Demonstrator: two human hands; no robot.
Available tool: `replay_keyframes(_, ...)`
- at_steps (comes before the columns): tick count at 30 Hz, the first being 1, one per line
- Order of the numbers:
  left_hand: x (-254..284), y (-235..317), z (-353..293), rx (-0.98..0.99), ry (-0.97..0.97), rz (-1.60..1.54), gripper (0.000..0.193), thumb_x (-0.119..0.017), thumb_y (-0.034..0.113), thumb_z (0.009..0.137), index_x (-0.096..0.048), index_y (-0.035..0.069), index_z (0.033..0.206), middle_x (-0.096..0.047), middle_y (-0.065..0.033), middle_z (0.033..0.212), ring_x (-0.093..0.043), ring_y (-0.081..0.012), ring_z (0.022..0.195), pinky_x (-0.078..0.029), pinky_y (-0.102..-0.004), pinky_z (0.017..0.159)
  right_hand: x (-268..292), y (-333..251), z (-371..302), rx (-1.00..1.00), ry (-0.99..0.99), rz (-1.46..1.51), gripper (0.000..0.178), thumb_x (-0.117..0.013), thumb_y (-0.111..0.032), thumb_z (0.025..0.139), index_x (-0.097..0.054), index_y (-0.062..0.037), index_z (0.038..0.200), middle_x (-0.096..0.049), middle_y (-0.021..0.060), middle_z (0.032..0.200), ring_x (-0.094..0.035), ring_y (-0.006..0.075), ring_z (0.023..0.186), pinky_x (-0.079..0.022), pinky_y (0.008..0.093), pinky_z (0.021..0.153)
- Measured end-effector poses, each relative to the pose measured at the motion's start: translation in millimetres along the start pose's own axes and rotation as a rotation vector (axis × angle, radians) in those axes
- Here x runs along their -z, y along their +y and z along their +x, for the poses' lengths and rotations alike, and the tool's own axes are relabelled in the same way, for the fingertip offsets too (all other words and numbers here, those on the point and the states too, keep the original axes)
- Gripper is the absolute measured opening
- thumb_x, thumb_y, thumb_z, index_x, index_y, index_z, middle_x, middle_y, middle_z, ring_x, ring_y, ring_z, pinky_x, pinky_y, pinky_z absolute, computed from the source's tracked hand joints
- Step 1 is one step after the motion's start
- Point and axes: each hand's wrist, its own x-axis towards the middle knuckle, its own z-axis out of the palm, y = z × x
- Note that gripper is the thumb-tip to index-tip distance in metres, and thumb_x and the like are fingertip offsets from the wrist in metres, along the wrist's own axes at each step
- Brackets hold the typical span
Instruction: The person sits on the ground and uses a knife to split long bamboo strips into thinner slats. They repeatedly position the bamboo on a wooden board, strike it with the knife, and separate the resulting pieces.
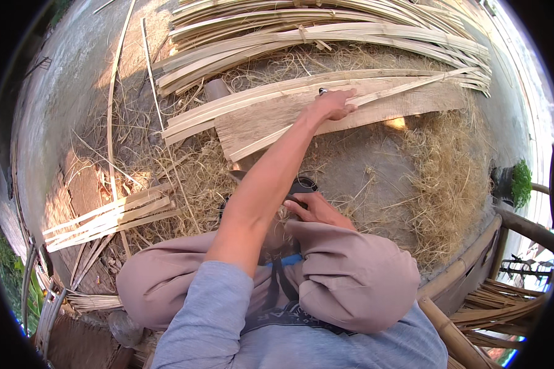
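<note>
My left arm reaches forward across a flat wooden board (264, 125). My left hand (336, 106) is closed around a long, pale bamboo strip (406, 88) that slants over the board; part of the strip is hidden beneath my hand and forearm. Close to my lap, my right hand (317, 209) grips the dark handle of a knife (237, 175). The knife's tip shows left of my forearm, which covers most of the blade. More split bamboo strips (197, 117) lie along the board's far edge.
Large stacks of bamboo strips (326, 34) lie beyond the board. A smaller bundle (114, 218) rests at the left. Curly shavings (446, 184) cover much of the ground. A bamboo pole railing (465, 264) runs along the right, beside my bent knees.
</note>
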Motion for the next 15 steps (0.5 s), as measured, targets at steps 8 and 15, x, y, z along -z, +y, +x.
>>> replay_keyframes(8, 141, -7, -135, -0.029, -0.236, 0.510, 0.065, -0.058, 0.050, 0.105, -0.056, 0.000, 0.145, -0.059, -0.0279, 0.142, -0.055, -0.0385, 0.136, -0.047, -0.0501, 0.111, 78, 109, -77, 0.092, 0.762, 0.988, 0.046, -0.067, -0.024, 0.101, -0.048, -0.0102, 0.141, -0.070, 0.0094, 0.097, -0.066, 0.0126, 0.067, -0.057, 0.0298, 0.058)
replay_keyframes(15, -7, -97, -267, -0.211, 0.482, 0.988, 0.055, -0.072, 0.028, 0.095, -0.054, 0.008, 0.143, -0.057, -0.0200, 0.135, -0.064, -0.0344, 0.117, -0.048, -0.0414, 0.099, 120, 104, -46, -0.019, 1.156, -0.519, 0.045, -0.066, -0.044, 0.101, -0.057, -0.0051, 0.123, -0.071, 0.0200, 0.085, -0.073, 0.0373, 0.076, -0.055, 0.0493, 0.067)
